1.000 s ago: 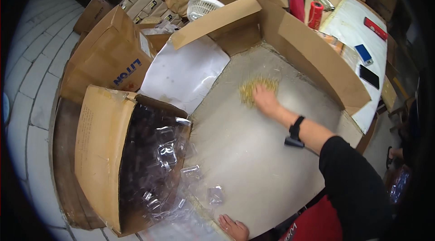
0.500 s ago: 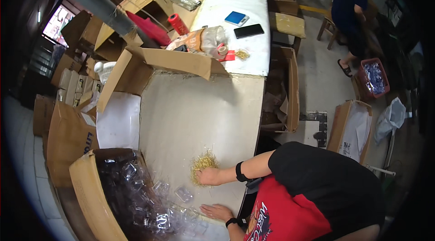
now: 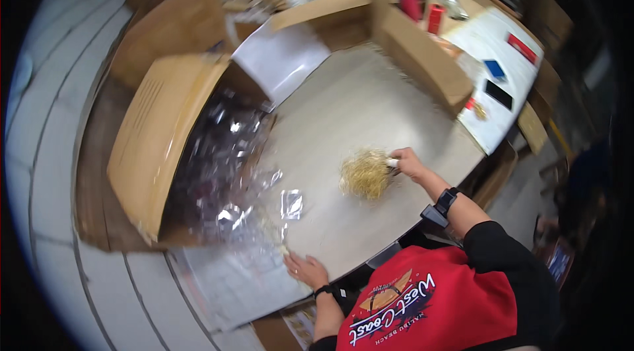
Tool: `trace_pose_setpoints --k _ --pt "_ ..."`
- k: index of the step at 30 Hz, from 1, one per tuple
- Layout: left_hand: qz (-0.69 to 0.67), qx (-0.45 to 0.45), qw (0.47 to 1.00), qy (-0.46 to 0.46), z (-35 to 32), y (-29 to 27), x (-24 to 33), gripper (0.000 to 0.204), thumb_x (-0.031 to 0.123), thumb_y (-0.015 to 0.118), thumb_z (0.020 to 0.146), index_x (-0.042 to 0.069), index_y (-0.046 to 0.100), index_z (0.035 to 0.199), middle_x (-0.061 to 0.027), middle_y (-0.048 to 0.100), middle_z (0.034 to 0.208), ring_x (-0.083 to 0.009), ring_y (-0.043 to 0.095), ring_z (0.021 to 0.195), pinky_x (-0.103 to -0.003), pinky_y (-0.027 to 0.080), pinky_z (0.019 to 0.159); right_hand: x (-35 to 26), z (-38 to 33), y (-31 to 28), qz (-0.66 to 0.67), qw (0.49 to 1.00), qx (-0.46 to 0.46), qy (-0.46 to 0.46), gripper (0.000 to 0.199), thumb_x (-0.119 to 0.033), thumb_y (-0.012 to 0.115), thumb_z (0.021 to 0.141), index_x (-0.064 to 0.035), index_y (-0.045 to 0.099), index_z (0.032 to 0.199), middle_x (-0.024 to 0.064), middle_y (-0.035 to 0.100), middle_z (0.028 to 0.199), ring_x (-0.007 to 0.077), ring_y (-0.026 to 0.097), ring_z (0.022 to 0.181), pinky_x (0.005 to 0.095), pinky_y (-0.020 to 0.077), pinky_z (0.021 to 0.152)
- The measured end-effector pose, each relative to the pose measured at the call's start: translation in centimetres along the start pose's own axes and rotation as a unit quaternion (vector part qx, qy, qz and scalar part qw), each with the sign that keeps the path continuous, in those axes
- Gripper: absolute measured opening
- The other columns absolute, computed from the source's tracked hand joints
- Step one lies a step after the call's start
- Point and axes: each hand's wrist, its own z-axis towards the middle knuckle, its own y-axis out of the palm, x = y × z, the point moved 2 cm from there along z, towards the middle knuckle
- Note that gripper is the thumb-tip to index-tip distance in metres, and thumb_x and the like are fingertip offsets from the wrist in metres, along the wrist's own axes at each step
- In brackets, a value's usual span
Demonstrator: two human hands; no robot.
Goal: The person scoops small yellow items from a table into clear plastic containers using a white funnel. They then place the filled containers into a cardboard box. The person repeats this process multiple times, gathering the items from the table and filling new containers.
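Note:
A loose heap of thin gold-coloured pieces (image 3: pixel 365 174) lies in the middle of the pale work table (image 3: pixel 317 130). At the heap's right edge is my right hand (image 3: pixel 409 163), its fingers closed round a small white object (image 3: pixel 393 163) whose kind I cannot make out. My left hand (image 3: pixel 307 270) rests flat by the near edge of the table, fingers stretched out, holding nothing. Between the left hand and the heap lies a small clear plastic case (image 3: pixel 291 205). More clear plastic cases (image 3: pixel 228 146) spill out of a tipped cardboard box (image 3: pixel 162 133) on the left.
Cardboard flaps (image 3: pixel 422 54) stand along the table's far side. Beyond them a white-topped surface (image 3: pixel 485 40) bears a dark phone (image 3: pixel 498 94), a blue scale (image 3: pixel 494 70) and a red can (image 3: pixel 435 19). A white sheet (image 3: pixel 281 60) curves up behind the box.
The view has swung to the left. My right hand has moved from the near side of the gold heap to its right edge, and a white object now shows in its fingers.

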Motion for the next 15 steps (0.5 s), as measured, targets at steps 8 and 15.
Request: trace_pose_setpoints --k 8,15 --pt "-0.039 -0.008 0.998 -0.041 0.4 -0.7 -0.5 0.059 0.018 0.054 0.084 0.003 0.035 0.137 -0.0182 0.029 0.146 -0.0338 0.020 0.138 -0.052 0.013 0.111 -1.4 4.8 4.4 0.132 0.990 -0.050 0.027 0.014 -0.006 0.052 0.091 0.0051 0.059 0.093 0.0132 0.064 0.089 0.0220 0.066 0.079 0.0306 0.0569 0.065" --pt "-0.042 -0.004 0.998 -0.038 1.1 -0.4 -0.4 0.058 0.017 0.055 0.083 0.002 0.037 0.136 -0.0169 0.030 0.145 -0.0338 0.021 0.138 -0.052 0.015 0.110 -2.7 8.1 4.3 0.245 0.966 -0.081 0.013 0.018 -0.008 0.047 0.092 0.0028 0.056 0.104 0.0145 0.064 0.097 0.0243 0.066 0.085 0.0352 0.0583 0.070"
